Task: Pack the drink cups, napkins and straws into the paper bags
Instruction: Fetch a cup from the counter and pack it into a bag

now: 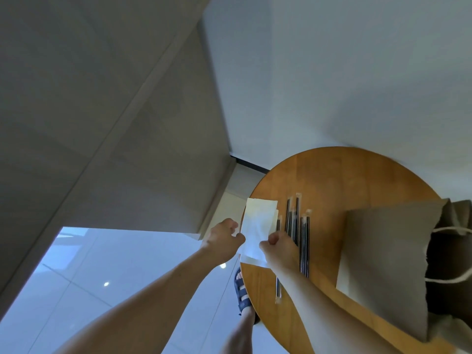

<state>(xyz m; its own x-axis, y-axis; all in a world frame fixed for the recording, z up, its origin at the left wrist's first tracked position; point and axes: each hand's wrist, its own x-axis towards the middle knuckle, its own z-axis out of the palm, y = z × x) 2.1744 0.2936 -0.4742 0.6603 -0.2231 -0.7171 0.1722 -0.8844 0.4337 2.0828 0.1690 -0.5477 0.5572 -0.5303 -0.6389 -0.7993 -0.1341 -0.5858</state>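
You look down on a round wooden table (pixel 332 180) at the lower right of the frame. A plain white wall (pixel 332 72) fills the upper right. Grey panelled surfaces (pixel 102 98) slant across the upper left. Glossy pale floor tiles (pixel 89 264) at lower left show small bright spots of light (pixel 106 284).

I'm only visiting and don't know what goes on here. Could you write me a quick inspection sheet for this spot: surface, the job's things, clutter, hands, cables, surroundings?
Surface: round wooden table, bare wood showing at the far side.
Job's things: white napkin held over the table's left edge; straws, dark, in clear wrappers, lying side by side; paper bag with white cord handles on the table's right side; no cups in view.
Clutter: nothing seen.
Hands: left hand and right hand each pinch the napkin's near end.
Cables: nothing seen.
Surroundings: glossy tiled floor, white wall, a foot in a blue sandal beside the table.
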